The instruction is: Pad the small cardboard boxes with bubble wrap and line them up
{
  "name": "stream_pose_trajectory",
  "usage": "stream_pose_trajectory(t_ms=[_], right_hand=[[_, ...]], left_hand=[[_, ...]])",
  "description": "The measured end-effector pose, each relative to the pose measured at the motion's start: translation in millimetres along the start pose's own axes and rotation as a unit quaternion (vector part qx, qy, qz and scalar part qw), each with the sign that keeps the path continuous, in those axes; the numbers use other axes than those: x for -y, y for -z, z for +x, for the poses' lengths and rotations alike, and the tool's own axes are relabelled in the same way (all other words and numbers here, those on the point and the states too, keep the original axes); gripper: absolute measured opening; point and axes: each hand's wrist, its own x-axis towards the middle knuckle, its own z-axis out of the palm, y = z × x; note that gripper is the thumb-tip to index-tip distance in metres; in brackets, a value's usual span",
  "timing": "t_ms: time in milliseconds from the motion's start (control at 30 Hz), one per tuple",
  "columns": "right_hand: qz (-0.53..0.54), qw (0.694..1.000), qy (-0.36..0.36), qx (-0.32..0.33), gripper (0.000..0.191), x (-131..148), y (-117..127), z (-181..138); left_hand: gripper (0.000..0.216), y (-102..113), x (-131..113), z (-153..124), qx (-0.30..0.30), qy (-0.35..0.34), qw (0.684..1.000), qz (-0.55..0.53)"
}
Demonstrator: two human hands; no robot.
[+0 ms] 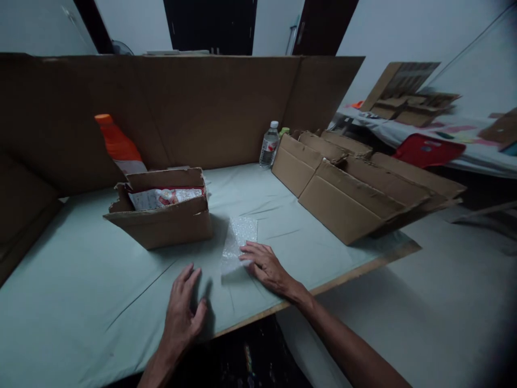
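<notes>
Bubble-wrap sheet [238, 242] lies lengthwise away from person; right hand [264, 265] open, fingers pressing its near edge; left hand [182, 312] open, flat on table [81, 280], just left

The scene is dim, with a cool, greenish cast over the desk [81, 302]. Light seems to come from above and the right, where the white wall and floor read brightest. The open box [163, 215] throws a soft shadow toward the near edge, and the left hand [181, 312] casts a dark one just beside it (the sharpest shadow in view). Corners darken and bend, especially lower right. The far cardboard pile [407, 99] at the upper right is smeared and out of focus.
</notes>
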Motion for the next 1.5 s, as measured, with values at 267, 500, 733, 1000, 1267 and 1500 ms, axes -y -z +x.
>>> stream_pose_trajectory(t_ms=[267, 500, 733, 1000, 1267, 1500], right_hand=[[0.037, 0.999, 0.001, 0.017, 0.027, 7, 2, -14], [0.07, 0.993, -0.032, -0.085, 0.018, 8, -3, -28], [-0.062, 0.964, -0.016, -0.258, 0.023, 26, 0, -40], [-0.148, 0.982, 0.063, -0.094, 0.027, 34, -7, -37], [-0.046, 0.995, 0.028, -0.081, 0.015, 32, -6, -29], [-0.099, 0.986, 0.041, -0.125, 0.03, 47, 1, -41]], left_hand=[[0.057, -31, -28, 36, 0.105, -0.013, 0.99, -0.093], [0.051, -59, -43, 41, 0.123, 0.086, 0.984, -0.099], [0.057, -67, -42, 53, 0.101, 0.084, 0.991, -0.036], [0.047, -69, -38, 45, 0.008, -0.058, 0.998, 0.019], [0.044, -41, -45, 28, 0.071, -0.162, 0.984, 0.027], [0.037, -47, -40, 32, 0.083, -0.091, 0.992, 0.039]])
